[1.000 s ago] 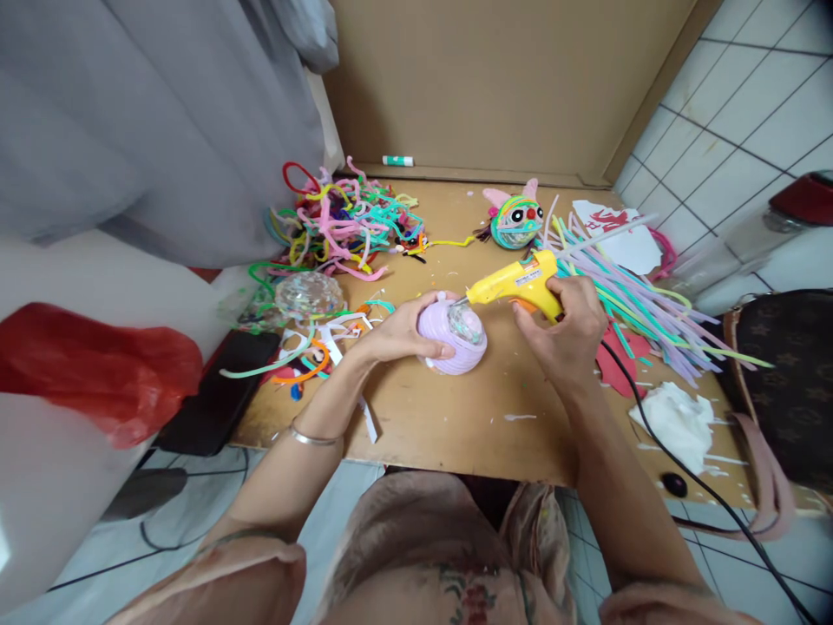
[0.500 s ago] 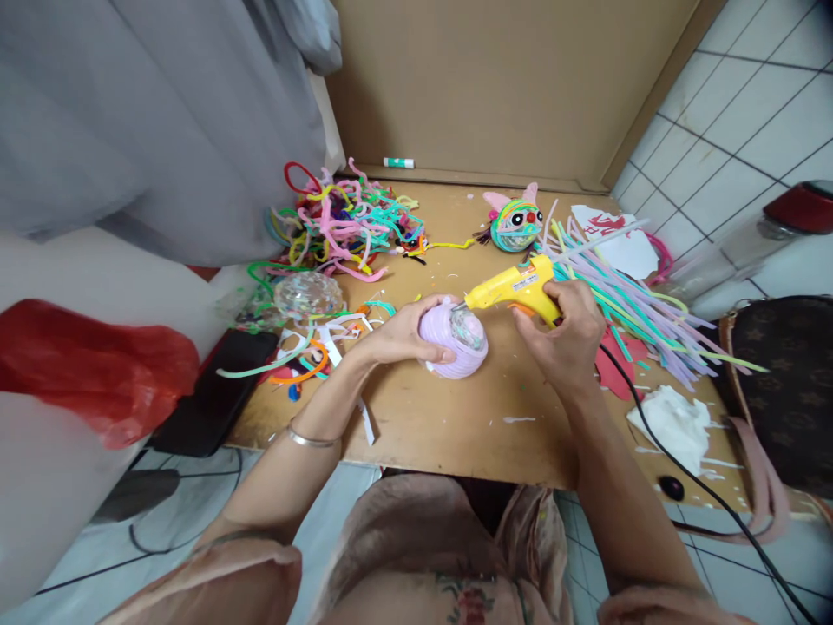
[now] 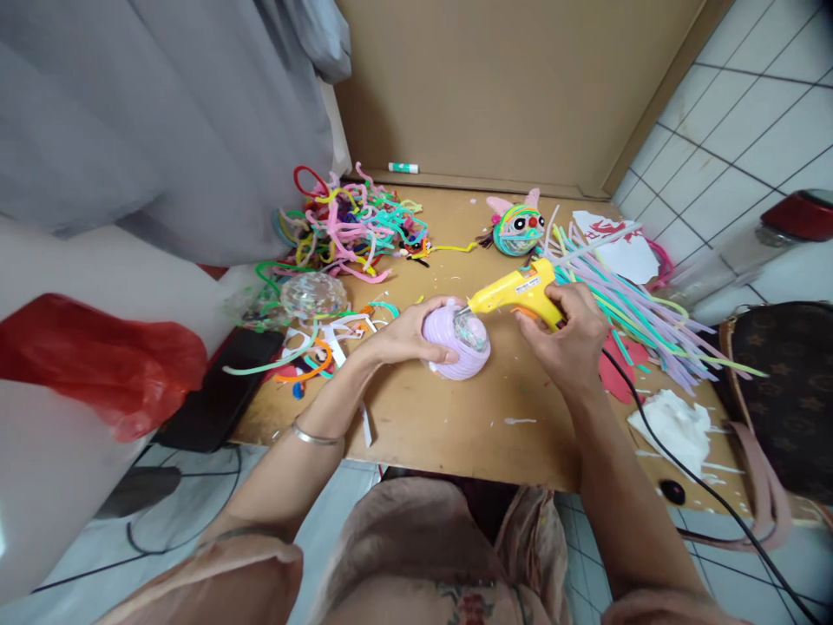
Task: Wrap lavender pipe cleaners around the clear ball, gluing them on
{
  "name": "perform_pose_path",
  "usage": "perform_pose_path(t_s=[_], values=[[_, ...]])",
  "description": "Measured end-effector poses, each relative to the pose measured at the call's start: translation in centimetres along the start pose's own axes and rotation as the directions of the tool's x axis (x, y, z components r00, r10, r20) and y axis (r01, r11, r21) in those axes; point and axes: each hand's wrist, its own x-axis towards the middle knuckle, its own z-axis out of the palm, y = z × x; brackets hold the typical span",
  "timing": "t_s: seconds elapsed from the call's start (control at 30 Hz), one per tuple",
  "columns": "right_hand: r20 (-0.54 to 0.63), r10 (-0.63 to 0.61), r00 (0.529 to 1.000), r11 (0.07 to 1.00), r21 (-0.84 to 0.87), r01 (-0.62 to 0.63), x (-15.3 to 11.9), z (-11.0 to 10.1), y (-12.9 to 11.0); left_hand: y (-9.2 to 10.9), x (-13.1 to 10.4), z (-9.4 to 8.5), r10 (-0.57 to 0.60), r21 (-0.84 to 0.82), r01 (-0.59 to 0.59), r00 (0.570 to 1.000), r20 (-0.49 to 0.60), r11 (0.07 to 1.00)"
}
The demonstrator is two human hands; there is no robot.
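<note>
A round ball (image 3: 449, 343) wrapped in lilac pipe cleaner, with an unwrapped clear patch on its upper right side, is held in my left hand (image 3: 413, 337) over the middle of the table. My right hand (image 3: 569, 334) is wrapped round the handle of a yellow glue gun (image 3: 519, 287). The gun's nozzle points left, at the edge of the clear patch; whether it touches the ball is hard to tell. A white glue stick (image 3: 595, 243) sticks out of the gun's rear.
Tangled pipe cleaners (image 3: 344, 221) and a clear ball (image 3: 313, 296) lie at the left. A decorated ball with ears (image 3: 517, 227) stands behind the gun. Straight pipe cleaners (image 3: 651, 317), a crumpled tissue (image 3: 673, 430), a brown bag (image 3: 784, 391) and the gun's black cord (image 3: 657, 441) are right.
The view has shifted slightly. Both hands keep their holds on the ball and the glue gun, with the nozzle still at the clear patch.
</note>
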Motion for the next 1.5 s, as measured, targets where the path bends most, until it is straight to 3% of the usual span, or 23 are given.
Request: perform_pose_path(t_s=[0.57, 0.8, 0.97, 1.5], values=[[-0.056, 0.039, 0.998, 0.998, 0.055, -0.036, 0.44, -0.16, 0.78, 0.27, 0.01, -0.19, -0.016, -0.003, 0.016, 1.000, -0.022, 1.000], [-0.022, -0.025, 0.999, 0.997, 0.068, 0.026, 0.12, 0.01, -0.02, 0.43, -0.08, 0.02, -0.029, -0.022, 0.028, 0.999, -0.020, 0.999], [-0.061, -0.058, 0.996, 0.995, 0.078, 0.063, 0.16, 0.01, 0.15, 0.40, -0.07, 0.00, -0.025, -0.010, 0.025, 1.000, -0.006, 1.000], [-0.042, -0.064, 0.997, 0.990, 0.125, 0.069, 0.26, -0.18, 0.21, 0.45, -0.08, -0.13, -0.002, 0.017, 0.001, 1.000, 0.007, 1.000]])
